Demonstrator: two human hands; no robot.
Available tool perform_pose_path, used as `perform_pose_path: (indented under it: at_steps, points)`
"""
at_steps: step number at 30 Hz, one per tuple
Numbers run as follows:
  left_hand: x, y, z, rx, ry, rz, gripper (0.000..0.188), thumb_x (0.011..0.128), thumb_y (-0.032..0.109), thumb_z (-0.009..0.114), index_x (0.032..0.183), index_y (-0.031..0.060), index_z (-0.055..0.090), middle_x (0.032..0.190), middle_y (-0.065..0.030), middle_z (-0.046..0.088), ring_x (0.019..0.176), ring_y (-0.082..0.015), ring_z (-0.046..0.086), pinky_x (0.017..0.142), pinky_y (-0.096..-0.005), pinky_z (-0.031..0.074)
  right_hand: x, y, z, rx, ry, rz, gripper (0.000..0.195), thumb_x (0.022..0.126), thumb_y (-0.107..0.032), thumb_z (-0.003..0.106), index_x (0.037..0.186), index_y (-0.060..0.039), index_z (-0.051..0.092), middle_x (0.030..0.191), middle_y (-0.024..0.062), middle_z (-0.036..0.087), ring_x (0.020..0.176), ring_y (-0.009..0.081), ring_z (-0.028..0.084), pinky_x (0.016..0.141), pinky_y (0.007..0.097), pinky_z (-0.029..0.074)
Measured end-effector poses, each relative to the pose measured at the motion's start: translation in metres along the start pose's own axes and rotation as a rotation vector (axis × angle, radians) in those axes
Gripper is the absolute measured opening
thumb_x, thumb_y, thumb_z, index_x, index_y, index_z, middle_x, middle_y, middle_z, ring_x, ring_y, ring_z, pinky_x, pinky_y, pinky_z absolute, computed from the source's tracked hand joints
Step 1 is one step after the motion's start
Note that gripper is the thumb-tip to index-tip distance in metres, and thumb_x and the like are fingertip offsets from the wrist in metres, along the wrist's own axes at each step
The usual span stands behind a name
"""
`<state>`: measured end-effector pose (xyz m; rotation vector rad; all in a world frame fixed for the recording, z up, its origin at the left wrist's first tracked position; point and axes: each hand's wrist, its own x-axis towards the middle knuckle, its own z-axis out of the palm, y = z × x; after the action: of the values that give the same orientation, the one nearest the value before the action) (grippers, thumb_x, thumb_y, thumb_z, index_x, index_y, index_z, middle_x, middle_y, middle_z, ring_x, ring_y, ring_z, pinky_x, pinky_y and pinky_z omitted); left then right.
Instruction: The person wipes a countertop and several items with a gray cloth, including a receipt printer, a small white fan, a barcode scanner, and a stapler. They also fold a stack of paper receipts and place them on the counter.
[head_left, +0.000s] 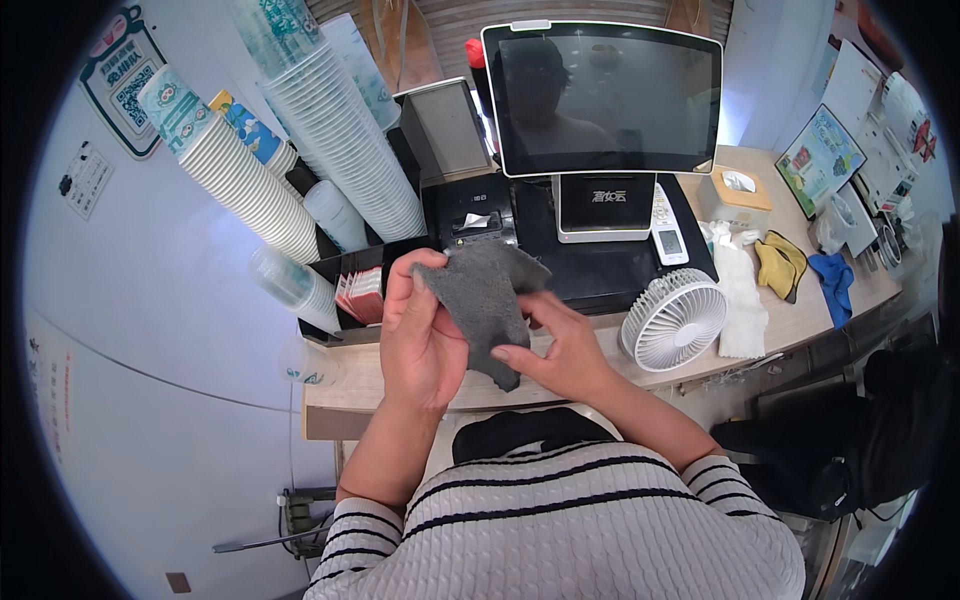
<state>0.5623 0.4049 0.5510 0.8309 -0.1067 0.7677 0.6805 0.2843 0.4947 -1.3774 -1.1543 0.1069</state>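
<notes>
A grey fabric cloth hangs between my two hands, above the front edge of the counter. My left hand pinches its upper left corner between thumb and fingers. On the cloth's right side, my right hand grips it with the thumb in front and the fingers partly behind. Behind the cloth lies a black receipt printer with a bit of white paper in its slot. A touchscreen monitor on a stand rises beyond my hands.
Stacked plastic cups and paper cups stand in a black organizer at left. Right are a white fan, remote control, white cloth, yellow cloth, blue cloth and tissue box.
</notes>
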Motion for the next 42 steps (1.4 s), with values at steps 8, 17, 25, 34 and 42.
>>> perform_pose_path:
  at_steps: [8, 17, 25, 34, 42]
  points:
    - [0.009, 0.017, -0.029, 0.163, 0.171, 0.005, 0.021, 0.104, 0.017, 0.046, 0.120, 0.0050, 0.052, 0.117, -0.0112, 0.062, 0.107, -0.0188, 0.062, 0.093, -0.0344, 0.051, -0.007, -0.006, -0.003, -0.189, 0.041, -0.009, 0.021, 0.087, -0.011, 0.069, 0.107, -0.0035, 0.068, 0.090, 0.0110, 0.066, 0.071, 0.0241, 0.064, 0.062, 0.0321, 0.050]
    - [0.020, 0.030, -0.046, 0.322, 0.191, -0.018, 0.022, 0.103, 0.019, 0.049, 0.118, 0.0043, 0.056, 0.102, -0.0081, 0.066, 0.082, -0.0109, 0.062, 0.069, -0.0240, 0.051, 0.012, -0.034, -0.007, -0.207, 0.105, -0.105, 0.026, 0.094, -0.014, 0.062, 0.118, -0.0056, 0.067, 0.096, 0.0101, 0.067, 0.079, 0.0205, 0.064, 0.068, 0.0271, 0.049]
    - [0.019, 0.037, -0.057, 0.687, 0.071, -0.166, 0.021, 0.101, 0.019, 0.054, 0.115, 0.0046, 0.062, 0.076, 0.0011, 0.059, 0.055, -0.0026, 0.046, 0.048, -0.0177, 0.035, 0.009, -0.041, -0.011, -0.155, 0.160, 0.193, 0.020, 0.099, -0.019, 0.058, 0.105, -0.0031, 0.067, 0.078, 0.0076, 0.065, 0.065, 0.0128, 0.056, 0.062, 0.0248, 0.045]
    - [0.036, 0.016, -0.058, 0.447, -0.003, -0.050, 0.048, 0.099, 0.015, 0.056, 0.141, 0.0027, 0.038, 0.114, -0.0108, 0.062, 0.092, -0.0149, 0.063, 0.080, -0.0272, 0.051, 0.020, -0.042, -0.024, -0.084, 0.203, 0.170, 0.017, 0.091, -0.009, 0.067, 0.107, -0.0031, 0.069, 0.083, 0.0032, 0.065, 0.068, 0.0074, 0.054, 0.061, 0.0210, 0.043]
    - [0.016, -0.058, -0.059, 0.147, 0.050, -0.429, 0.025, 0.098, 0.017, 0.059, 0.120, 0.0042, 0.058, 0.107, -0.0027, 0.067, 0.097, -0.0086, 0.061, 0.089, -0.0236, 0.046, 0.006, -0.014, -0.007, 0.068, 0.026, 0.369, 0.020, 0.095, -0.015, 0.063, 0.110, -0.0015, 0.066, 0.088, -0.0002, 0.061, 0.065, 0.0040, 0.048, 0.058, 0.0186, 0.039]
